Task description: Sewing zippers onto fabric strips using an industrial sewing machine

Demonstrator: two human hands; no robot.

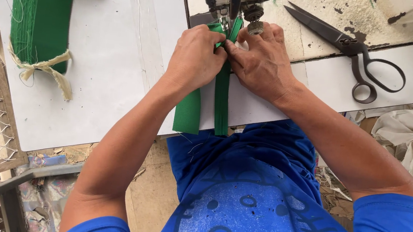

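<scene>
Green strip (pixel 221 99): matt woven cloth. Table (pixel 100 93): smooth white laminate. Scissors (pixel 351 49): dark, dull metal. Machine bed (pixel 331 21): chipped paint.

Bright, even daylight fills the view. The white table (pixel 89 97) reflects strongly, nearly washed out toward eleven o'clock, and a clear plastic strip (pixel 146 31) glints faintly at twelve. Shadows are soft and short, falling beneath the forearms toward six o'clock. Focus stays crisp centrally; edges bow slightly from wide-angle distortion.
</scene>
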